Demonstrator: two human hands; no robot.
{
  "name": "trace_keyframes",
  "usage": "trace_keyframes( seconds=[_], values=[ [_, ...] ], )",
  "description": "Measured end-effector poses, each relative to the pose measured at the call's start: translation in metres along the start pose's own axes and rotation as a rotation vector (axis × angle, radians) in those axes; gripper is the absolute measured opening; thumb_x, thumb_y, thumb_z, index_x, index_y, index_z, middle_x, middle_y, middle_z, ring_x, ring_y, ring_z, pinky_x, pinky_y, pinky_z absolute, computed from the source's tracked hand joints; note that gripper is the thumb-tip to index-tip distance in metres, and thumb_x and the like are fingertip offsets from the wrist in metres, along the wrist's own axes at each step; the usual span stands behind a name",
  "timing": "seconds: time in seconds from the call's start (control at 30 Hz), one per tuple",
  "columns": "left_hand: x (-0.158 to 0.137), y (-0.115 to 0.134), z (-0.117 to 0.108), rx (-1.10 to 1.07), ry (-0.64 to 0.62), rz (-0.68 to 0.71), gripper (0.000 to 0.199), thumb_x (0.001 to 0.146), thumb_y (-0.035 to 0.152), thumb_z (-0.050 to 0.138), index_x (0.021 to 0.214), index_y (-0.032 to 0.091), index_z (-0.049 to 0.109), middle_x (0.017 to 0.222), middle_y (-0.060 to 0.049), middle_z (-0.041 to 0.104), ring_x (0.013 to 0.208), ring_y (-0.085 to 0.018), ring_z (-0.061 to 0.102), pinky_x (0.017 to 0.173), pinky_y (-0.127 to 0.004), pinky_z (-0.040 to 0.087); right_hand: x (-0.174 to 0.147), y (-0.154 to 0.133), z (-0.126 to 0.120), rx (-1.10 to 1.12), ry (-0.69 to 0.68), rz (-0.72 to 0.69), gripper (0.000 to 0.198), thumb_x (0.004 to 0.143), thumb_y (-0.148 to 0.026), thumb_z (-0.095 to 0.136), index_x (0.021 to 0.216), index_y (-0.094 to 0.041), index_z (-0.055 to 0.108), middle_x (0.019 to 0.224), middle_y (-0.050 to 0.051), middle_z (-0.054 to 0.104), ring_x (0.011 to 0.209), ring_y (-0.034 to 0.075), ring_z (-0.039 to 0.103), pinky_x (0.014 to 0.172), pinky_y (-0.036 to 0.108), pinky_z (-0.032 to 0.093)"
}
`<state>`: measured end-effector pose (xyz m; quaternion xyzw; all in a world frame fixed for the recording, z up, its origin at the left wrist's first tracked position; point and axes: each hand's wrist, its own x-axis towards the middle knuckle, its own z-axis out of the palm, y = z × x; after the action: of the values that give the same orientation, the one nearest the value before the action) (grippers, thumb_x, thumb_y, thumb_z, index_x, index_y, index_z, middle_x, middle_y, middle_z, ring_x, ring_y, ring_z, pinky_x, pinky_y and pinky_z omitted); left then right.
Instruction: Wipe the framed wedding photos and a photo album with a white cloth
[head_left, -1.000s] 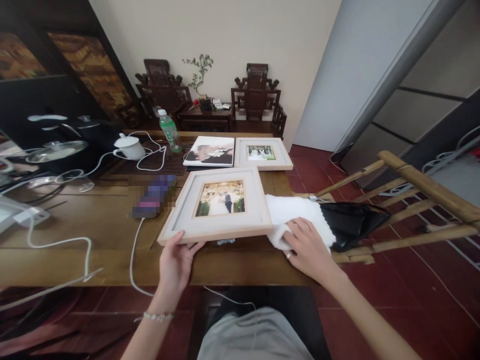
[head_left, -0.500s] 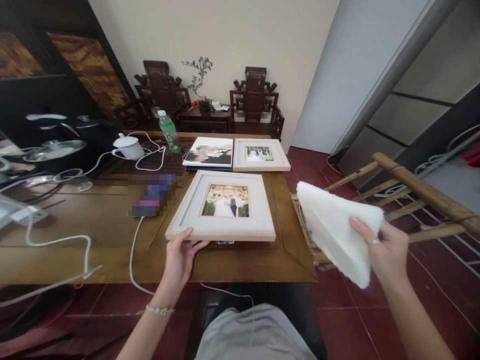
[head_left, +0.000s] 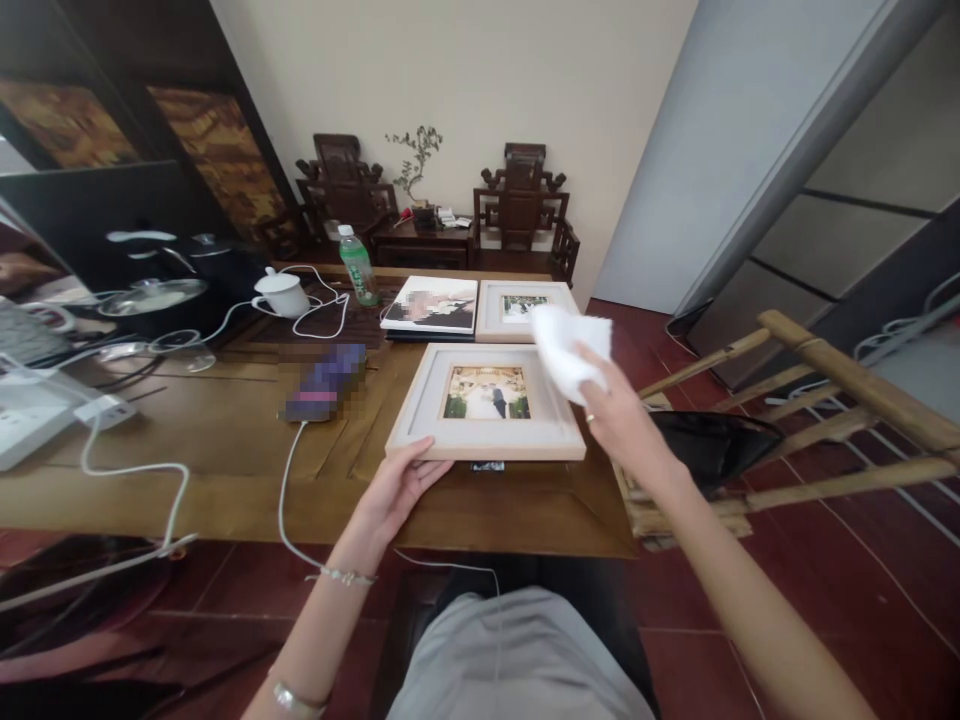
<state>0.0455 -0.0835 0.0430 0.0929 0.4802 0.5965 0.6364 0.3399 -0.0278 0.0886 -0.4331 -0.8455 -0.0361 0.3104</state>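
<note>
framed wedding photo (head_left: 489,395): in the head view it lies face up, at or just above the near part of the wooden surface (head_left: 525,510); whether its underside is wholly resting there cannot be told. the left grip (head_left: 401,485) is grasping its near edge toward the left corner, thumb on top of the pale rail and fingers tucked beneath. a small dark object (head_left: 488,467) peeks out under that same near edge, too little of it showing to name. the right grip (head_left: 615,405) is clenched on a bunched white cloth (head_left: 566,350), which hangs over the right side of the framed wedding photo; whether it touches the rail cannot be told.

just beyond the framed wedding photo are a white-edged photo print (head_left: 431,303), and to the right of that a second framed photo (head_left: 514,310), partly hidden by the cloth. to the left of the framed wedding photo lies a phone (head_left: 322,383), its screen obscured, with a white cable (head_left: 283,490) running from its near end. farther off, beyond and left of the framed wedding photo, stand a green bottle (head_left: 359,267) and a lidded white cup (head_left: 283,295). to its right, a black bag (head_left: 705,445) rests on a bamboo chair (head_left: 840,365).
</note>
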Motion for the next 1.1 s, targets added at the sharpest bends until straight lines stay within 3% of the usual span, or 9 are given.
trace_keyframes(
  seconds=[0.13, 0.27, 0.33, 0.43, 0.47, 0.57, 0.77, 0.97, 1.1],
  values=[
    [0.002, -0.004, -0.006, 0.006, 0.016, 0.105, 0.022, 0.08, -0.006, 0.069, 0.093, 0.012, 0.065, 0.091, -0.008, 0.077, 0.078, -0.019, 0.077, 0.086, -0.038, 0.065, -0.002, -0.012, 0.022, -0.028, -0.309, -0.006, 0.069, 0.067, 0.011, 0.039, 0.125, -0.021, 0.059, 0.137, 0.016, 0.061, 0.129, 0.028, 0.057, 0.103, 0.045, 0.049],
    [0.004, 0.002, -0.028, 0.104, 0.007, 0.186, 0.015, 0.077, -0.001, 0.075, 0.078, 0.012, 0.067, 0.082, -0.006, 0.075, 0.081, -0.018, 0.075, 0.088, -0.032, 0.063, -0.014, -0.014, 0.033, -0.067, -0.387, -0.027, 0.077, 0.064, 0.013, 0.041, 0.133, -0.017, 0.057, 0.141, 0.019, 0.059, 0.142, 0.03, 0.046, 0.113, 0.051, 0.04],
    [0.008, 0.013, -0.037, 0.308, 0.019, 0.249, 0.014, 0.073, 0.008, 0.082, 0.081, 0.011, 0.071, 0.09, -0.009, 0.076, 0.087, -0.02, 0.074, 0.086, -0.029, 0.062, -0.017, -0.014, 0.036, -0.078, -0.391, -0.025, 0.078, 0.064, 0.013, 0.04, 0.135, -0.015, 0.057, 0.142, 0.02, 0.059, 0.146, 0.03, 0.04, 0.117, 0.054, 0.035],
    [0.023, 0.036, -0.04, 0.835, 0.158, 0.53, 0.03, 0.066, 0.028, 0.089, 0.089, 0.015, 0.074, 0.092, -0.009, 0.074, 0.101, -0.028, 0.07, 0.097, -0.038, 0.057, -0.017, -0.014, 0.037, -0.065, -0.409, -0.015, 0.077, 0.064, 0.013, 0.04, 0.135, -0.013, 0.058, 0.14, 0.022, 0.06, 0.147, 0.03, 0.037, 0.118, 0.055, 0.032],
    [0.032, 0.042, -0.038, 1.005, 0.143, 0.63, 0.037, 0.067, 0.034, 0.087, 0.096, 0.016, 0.074, 0.101, -0.01, 0.073, 0.107, -0.031, 0.068, 0.101, -0.044, 0.055, -0.017, -0.014, 0.037, -0.059, -0.414, -0.014, 0.077, 0.064, 0.013, 0.04, 0.134, -0.013, 0.059, 0.14, 0.022, 0.06, 0.147, 0.031, 0.037, 0.119, 0.055, 0.032],
    [0.065, 0.054, -0.026, 1.331, -0.119, 0.859, 0.056, 0.079, 0.047, 0.072, 0.125, 0.015, 0.064, 0.134, -0.017, 0.06, 0.128, -0.035, 0.056, 0.109, -0.053, 0.046, -0.016, -0.015, 0.037, -0.06, -0.415, -0.012, 0.077, 0.064, 0.014, 0.039, 0.133, -0.014, 0.06, 0.141, 0.022, 0.059, 0.148, 0.03, 0.036, 0.119, 0.055, 0.031],
    [0.115, 0.04, -0.007, 1.565, -0.394, 1.153, 0.04, 0.092, 0.033, 0.054, 0.129, 0.018, 0.061, 0.154, -0.018, 0.041, 0.148, -0.036, 0.031, 0.12, -0.059, 0.028, -0.015, -0.006, 0.032, -0.064, -0.394, -0.022, 0.073, 0.065, 0.011, 0.039, 0.132, -0.01, 0.058, 0.145, 0.026, 0.054, 0.143, 0.031, 0.043, 0.115, 0.052, 0.037],
    [0.13, 0.031, -0.001, 1.599, -0.496, 1.215, 0.039, 0.098, 0.034, 0.046, 0.13, 0.017, 0.061, 0.152, -0.018, 0.043, 0.148, -0.034, 0.032, 0.121, -0.056, 0.03, 0.008, 0.008, 0.03, -0.095, -0.345, 0.054, 0.069, 0.072, 0.008, 0.04, 0.136, -0.012, 0.056, 0.134, 0.025, 0.061, 0.126, 0.033, 0.058, 0.098, 0.046, 0.051],
    [0.145, 0.034, 0.006, 1.622, -0.467, 1.197, 0.038, 0.099, 0.034, 0.045, 0.127, 0.015, 0.061, 0.142, -0.018, 0.053, 0.145, -0.035, 0.038, 0.119, -0.058, 0.032, 0.006, 0.012, 0.04, -0.155, -0.354, 0.001, 0.073, 0.068, 0.011, 0.038, 0.133, -0.014, 0.059, 0.138, 0.022, 0.059, 0.133, 0.031, 0.053, 0.107, 0.049, 0.044]
  ],
)
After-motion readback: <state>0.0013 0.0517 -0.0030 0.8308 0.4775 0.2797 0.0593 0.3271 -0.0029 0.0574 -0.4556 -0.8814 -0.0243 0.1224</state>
